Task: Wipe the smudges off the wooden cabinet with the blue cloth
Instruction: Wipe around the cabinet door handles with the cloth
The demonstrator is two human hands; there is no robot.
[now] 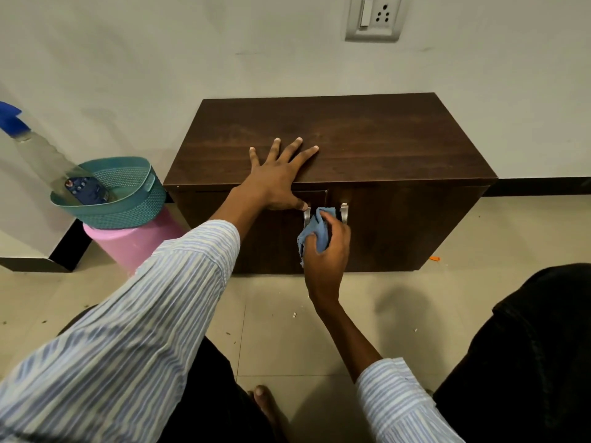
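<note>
Cabinet [367, 145]: dark wood, low, against the wall, two doors, two metal handles [344, 213]; faint pale smudging on top. Left hand [277, 174] lies flat on the top's front edge, fingers spread. Right hand [326, 247] grips the bunched blue cloth [315, 233] between the handles. One teal basket [112, 193] holding one spray bottle [48, 158] sits on one pink stool [134, 241] to the left.
</note>
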